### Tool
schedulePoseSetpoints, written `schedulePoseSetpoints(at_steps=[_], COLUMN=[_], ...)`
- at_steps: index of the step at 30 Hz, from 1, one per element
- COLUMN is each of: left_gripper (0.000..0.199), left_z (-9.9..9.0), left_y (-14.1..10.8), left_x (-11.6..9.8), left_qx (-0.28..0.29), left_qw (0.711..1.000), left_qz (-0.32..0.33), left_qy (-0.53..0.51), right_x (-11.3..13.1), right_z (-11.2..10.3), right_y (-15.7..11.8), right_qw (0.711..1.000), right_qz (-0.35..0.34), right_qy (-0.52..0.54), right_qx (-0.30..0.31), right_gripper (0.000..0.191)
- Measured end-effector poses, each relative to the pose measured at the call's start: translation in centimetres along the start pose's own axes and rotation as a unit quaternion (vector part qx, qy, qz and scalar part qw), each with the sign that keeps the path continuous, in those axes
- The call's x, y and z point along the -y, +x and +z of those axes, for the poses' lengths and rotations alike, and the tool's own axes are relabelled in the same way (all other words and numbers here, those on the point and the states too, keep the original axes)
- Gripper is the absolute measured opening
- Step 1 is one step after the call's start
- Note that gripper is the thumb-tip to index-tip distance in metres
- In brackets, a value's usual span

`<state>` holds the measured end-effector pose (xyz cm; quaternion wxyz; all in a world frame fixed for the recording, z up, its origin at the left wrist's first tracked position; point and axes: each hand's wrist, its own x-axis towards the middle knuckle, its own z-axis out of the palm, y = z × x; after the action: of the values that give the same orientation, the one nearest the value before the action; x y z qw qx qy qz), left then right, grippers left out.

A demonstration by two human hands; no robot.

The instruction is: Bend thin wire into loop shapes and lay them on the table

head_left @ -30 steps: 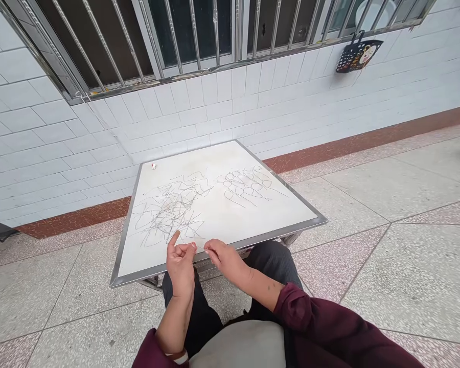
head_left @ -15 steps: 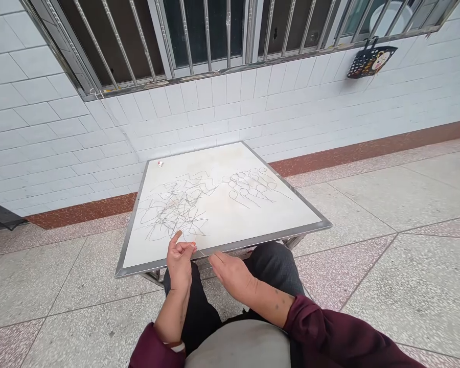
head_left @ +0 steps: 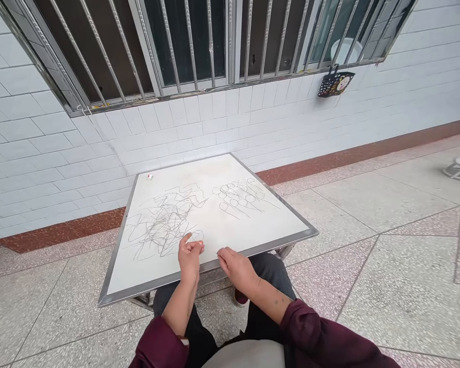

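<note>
Two hands pinch above the near edge of a wire-strewn table

The left hand (head_left: 190, 255) brings thumb and forefinger together, other fingers raised; the right hand (head_left: 235, 267), apart from it, is closed too. Any strand in either is too fine to make out. On the white tabletop (head_left: 199, 266), dark, thin bent strands (head_left: 168, 222) tangle at left, while looped strands (head_left: 239, 197) lie at right. A small red-and-white item (head_left: 150, 177) sits near the far left corner. Beyond, a patterned bag (head_left: 335, 84) hangs below the barred window (head_left: 191, 46).

Tangled wires (head_left: 168, 220) on table (head_left: 214, 230) left, looped wires (head_left: 239, 196) right, wall (head_left: 168, 135) behind
</note>
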<state>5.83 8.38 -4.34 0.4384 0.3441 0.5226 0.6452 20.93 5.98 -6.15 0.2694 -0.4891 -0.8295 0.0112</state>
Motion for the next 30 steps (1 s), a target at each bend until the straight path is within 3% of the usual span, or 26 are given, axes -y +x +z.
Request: schedulePoseSetpoints(at_steps=[5, 7, 10, 13, 16, 19, 23, 26, 30], left_gripper=[0.064, 0.070, 0.068, 0.049, 0.032, 0.033, 0.031, 0.029, 0.032], left_z=[3.4, 3.7, 2.8, 0.3, -3.4, -7.8, -13.1, -15.5, -16.6], left_y=[2.8, 2.8, 1.3, -1.6, -4.6, -6.4, -6.6, -5.8, -5.0], left_x=[2.3, 2.8, 3.1, 3.1, 3.5, 4.6, 6.8, 8.0, 8.5], left_qx=[0.052, 0.075, 0.116, 0.169, 0.199, 0.167, 0.117, 0.113, 0.141], left_qw=[0.997, 0.994, 0.986, 0.975, 0.965, 0.956, 0.932, 0.884, 0.805], left_qz=[-0.012, -0.010, 0.002, 0.005, -0.009, 0.036, 0.117, 0.211, 0.310], left_qy=[0.050, 0.081, 0.120, 0.146, 0.171, 0.237, 0.323, 0.401, 0.486], right_x=[-3.7, -4.9, -6.5, -7.6, -8.4, -8.7, -8.9, -9.1, -9.6], right_z=[1.7, 2.2, 2.8, 3.3, 3.8, 4.3, 4.9, 5.1, 5.3], right_y=[1.8, 2.4, 3.3, 4.2, 4.8, 5.3, 6.6, 8.4, 10.7], right_qw=[0.998, 0.997, 0.995, 0.994, 0.992, 0.988, 0.982, 0.978, 0.972], right_qz=[0.047, 0.057, 0.066, 0.077, 0.097, 0.129, 0.166, 0.186, 0.215], right_qy=[-0.045, -0.057, -0.069, -0.073, -0.073, -0.075, -0.076, -0.075, -0.075], right_qx=[0.001, 0.006, 0.016, 0.027, 0.036, 0.039, 0.045, 0.053, 0.063], right_gripper=[0.010, 0.011, 0.010, 0.010, 0.011, 0.016, 0.018, 0.016, 0.015])
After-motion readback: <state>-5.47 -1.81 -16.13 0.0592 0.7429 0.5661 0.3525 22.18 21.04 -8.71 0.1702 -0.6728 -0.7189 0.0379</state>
